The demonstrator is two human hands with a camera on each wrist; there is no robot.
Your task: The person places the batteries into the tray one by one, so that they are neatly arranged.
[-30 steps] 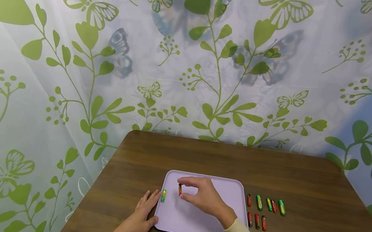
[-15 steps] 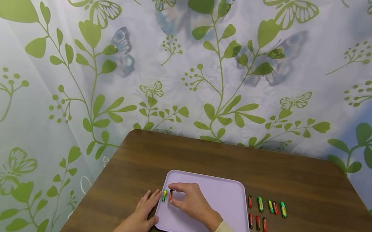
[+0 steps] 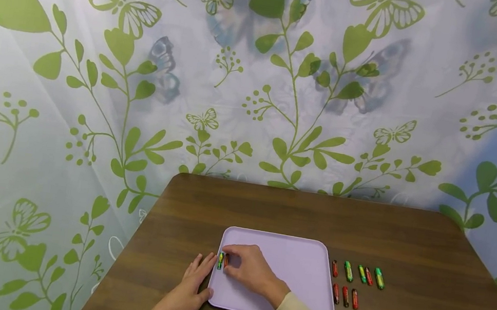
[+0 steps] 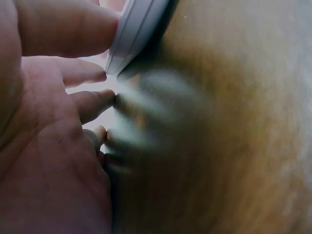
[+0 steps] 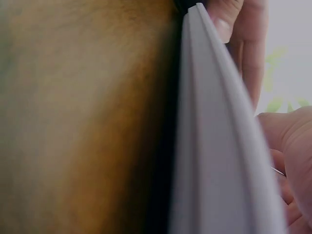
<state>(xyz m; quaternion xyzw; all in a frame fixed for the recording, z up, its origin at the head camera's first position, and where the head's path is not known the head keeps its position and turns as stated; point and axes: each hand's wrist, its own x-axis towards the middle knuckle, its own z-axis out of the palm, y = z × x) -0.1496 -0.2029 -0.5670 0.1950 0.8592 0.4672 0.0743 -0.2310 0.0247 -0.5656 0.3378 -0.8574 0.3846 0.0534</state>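
Observation:
A lilac tray (image 3: 278,293) lies on the table. Along its left rim rests my left hand (image 3: 185,292), fingers straight; the left wrist view has its thumb (image 4: 68,29) against the tray's side wall (image 4: 129,36). Over the tray's left part, my right hand (image 3: 254,274) pinches a small red-and-black battery (image 3: 226,261) between thumb and fingertips. That battery stands parallel to a green-and-yellow battery (image 3: 220,261) just left of it, inside the rim. In the right wrist view the tray's outer wall (image 5: 214,126) fills the middle, and the pinched battery cannot be made out.
Right of the tray, several batteries lie on the brown wooden table (image 3: 426,259) in two rows: red and green ones such as a green battery (image 3: 379,278) behind, red ones such as a red battery (image 3: 345,296) in front. A leaf-patterned curtain (image 3: 258,73) hangs behind.
My right hand has carried the red-and-black battery leftward across the tray, up beside the green-and-yellow one. The left hand has stayed at the tray's left rim.

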